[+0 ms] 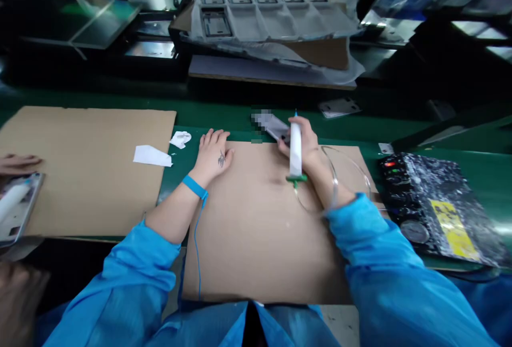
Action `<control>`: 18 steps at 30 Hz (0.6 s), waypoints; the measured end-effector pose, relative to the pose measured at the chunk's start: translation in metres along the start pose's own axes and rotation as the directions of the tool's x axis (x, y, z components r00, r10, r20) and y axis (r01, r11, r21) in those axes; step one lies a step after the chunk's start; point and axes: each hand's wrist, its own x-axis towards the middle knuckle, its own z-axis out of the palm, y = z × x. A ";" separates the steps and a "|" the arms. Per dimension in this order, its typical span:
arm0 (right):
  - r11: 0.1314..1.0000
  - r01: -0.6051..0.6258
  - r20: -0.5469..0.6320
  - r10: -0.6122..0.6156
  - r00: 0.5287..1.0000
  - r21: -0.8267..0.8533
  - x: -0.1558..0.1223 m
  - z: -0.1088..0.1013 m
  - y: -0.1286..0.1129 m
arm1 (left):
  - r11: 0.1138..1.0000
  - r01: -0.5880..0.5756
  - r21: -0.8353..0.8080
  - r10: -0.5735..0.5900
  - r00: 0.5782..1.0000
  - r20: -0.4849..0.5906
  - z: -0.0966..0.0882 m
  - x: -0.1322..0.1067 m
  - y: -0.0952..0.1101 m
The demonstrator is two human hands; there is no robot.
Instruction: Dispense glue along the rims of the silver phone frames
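Note:
My left hand (213,156) lies flat, fingers spread, at the top left corner of a cardboard sheet (256,240); nothing is in it. A blue wrist strap with a thin cord circles that wrist. My right hand (306,141) is closed around a white dispensing syringe (295,149), held with its blue needle tip pointing away from me. A clear tube (334,179) loops from the syringe's green cap past my right wrist. Next to my right fingers lies a grey flat piece (276,127), partly pixelated; whether the fingers grip it I cannot tell.
At right stands a dispenser box (444,203) with knobs and a yellow label. A compartment tray (264,21) with several dark frames sits at the back. White paper scraps (152,155) lie left, near another cardboard sheet (100,176). A co-worker's hand (18,163) is at far left.

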 end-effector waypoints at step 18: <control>0.900 0.285 0.291 -0.384 0.876 0.329 -0.083 -0.015 -0.050 | 0.794 -0.344 -0.501 0.459 0.880 0.123 0.006 -0.001 0.017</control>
